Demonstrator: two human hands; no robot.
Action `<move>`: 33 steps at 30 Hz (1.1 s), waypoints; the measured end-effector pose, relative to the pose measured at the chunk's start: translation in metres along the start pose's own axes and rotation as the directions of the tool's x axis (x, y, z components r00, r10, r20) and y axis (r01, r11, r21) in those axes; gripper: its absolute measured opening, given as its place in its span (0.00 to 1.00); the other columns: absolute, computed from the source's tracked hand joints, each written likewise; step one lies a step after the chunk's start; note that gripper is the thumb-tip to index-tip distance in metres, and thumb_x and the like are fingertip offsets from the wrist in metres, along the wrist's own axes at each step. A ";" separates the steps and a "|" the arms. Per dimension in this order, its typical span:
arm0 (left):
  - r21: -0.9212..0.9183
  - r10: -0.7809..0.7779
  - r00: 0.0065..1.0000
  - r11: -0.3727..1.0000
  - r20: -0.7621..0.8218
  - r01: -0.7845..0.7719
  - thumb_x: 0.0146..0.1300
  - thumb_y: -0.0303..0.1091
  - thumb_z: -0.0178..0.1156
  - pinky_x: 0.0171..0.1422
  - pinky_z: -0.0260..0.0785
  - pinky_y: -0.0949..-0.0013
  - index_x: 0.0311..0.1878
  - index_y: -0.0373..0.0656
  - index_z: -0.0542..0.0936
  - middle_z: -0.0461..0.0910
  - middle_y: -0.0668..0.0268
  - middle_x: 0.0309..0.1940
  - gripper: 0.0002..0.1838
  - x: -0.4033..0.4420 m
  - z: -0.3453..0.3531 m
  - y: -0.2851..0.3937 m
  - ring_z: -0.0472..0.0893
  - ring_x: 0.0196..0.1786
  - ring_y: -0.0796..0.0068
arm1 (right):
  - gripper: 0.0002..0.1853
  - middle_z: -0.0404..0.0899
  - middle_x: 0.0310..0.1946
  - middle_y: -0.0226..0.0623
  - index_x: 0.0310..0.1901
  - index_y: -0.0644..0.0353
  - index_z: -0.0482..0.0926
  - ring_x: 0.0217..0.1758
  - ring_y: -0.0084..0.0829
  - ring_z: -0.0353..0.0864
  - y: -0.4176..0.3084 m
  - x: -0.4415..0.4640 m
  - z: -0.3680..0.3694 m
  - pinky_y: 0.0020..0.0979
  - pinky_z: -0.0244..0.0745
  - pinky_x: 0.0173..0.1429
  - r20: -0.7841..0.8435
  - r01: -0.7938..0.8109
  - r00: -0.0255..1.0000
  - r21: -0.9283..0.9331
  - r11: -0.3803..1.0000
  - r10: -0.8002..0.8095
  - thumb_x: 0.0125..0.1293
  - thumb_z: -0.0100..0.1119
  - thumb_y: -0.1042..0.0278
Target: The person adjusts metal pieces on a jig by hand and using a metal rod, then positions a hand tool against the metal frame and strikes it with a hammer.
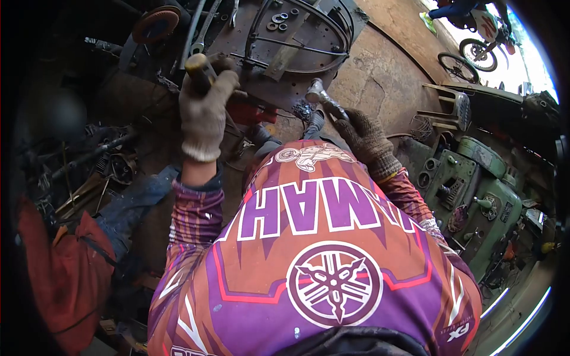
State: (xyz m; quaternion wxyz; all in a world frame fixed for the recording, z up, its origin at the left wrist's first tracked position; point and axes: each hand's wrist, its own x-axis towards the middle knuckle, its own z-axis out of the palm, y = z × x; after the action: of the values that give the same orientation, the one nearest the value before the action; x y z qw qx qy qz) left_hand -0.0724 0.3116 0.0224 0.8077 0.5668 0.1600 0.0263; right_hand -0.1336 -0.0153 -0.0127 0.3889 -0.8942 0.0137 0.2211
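Note:
My left hand [206, 115], in a pale knit glove, is closed around a yellow-and-black handle [200, 71] at the near left edge of the metal workbench [267, 89]. Its working end is hidden, so I cannot tell the tool's kind. My right hand [365, 139], in a darker glove, grips a hammer [323, 98], its metal head just off the bench's near right corner. On the bench lies a curved black rod frame [297, 44], with a flat metal bar [291, 50] across it. Several metal rings [276, 22] sit inside the frame.
A wrench [205, 29] lies at the bench's left side, near a round disc [155, 25]. Green machinery [487, 202] stands to my right, below an overturned chair [448, 110]. Motorbike parts and a person's leg [454, 10] show at far right. Red cloth [68, 273] hangs left.

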 end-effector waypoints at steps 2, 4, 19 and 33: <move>0.108 0.149 0.944 0.976 0.294 -0.188 0.62 0.24 0.69 0.43 0.83 0.69 0.54 0.38 0.81 0.85 0.63 0.44 0.17 -0.021 0.011 0.016 0.86 0.43 0.72 | 0.22 0.85 0.48 0.42 0.62 0.62 0.77 0.51 0.30 0.83 0.004 -0.005 -0.001 0.34 0.76 0.57 0.000 -0.045 0.999 0.053 0.998 0.045 0.75 0.63 0.56; 0.142 0.551 0.490 0.555 0.675 -0.820 0.61 0.25 0.71 0.42 0.82 0.66 0.52 0.39 0.81 0.86 0.60 0.42 0.16 -0.021 0.039 0.032 0.87 0.42 0.68 | 0.20 0.84 0.46 0.38 0.59 0.60 0.78 0.48 0.28 0.82 0.006 -0.010 -0.002 0.34 0.77 0.55 0.019 -0.282 0.957 0.309 0.908 0.291 0.74 0.64 0.56; 0.341 -0.396 0.193 0.349 0.898 -0.873 0.56 0.36 0.67 0.49 0.79 0.52 0.46 0.49 0.83 0.84 0.62 0.42 0.13 -0.055 0.205 -0.039 0.86 0.48 0.56 | 0.20 0.78 0.25 0.29 0.53 0.57 0.78 0.21 0.22 0.75 0.150 -0.002 -0.038 0.28 0.71 0.23 -0.140 -0.163 0.938 0.628 0.761 0.317 0.74 0.62 0.48; 0.258 0.019 0.261 0.106 0.965 -0.960 0.57 0.52 0.67 0.34 0.74 0.59 0.40 0.50 0.82 0.82 0.68 0.28 0.17 -0.062 0.197 -0.110 0.85 0.32 0.65 | 0.23 0.77 0.26 0.30 0.56 0.57 0.77 0.21 0.23 0.75 0.200 -0.001 -0.078 0.29 0.70 0.23 -0.023 -0.378 0.877 0.583 0.719 0.480 0.72 0.64 0.46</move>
State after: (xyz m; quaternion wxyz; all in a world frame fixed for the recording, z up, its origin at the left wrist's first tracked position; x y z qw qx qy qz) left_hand -0.0898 0.0797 -0.0047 0.2422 0.8400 -0.4855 0.0110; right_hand -0.1437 -0.2092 -0.1032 0.5695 -0.7269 0.3189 0.2133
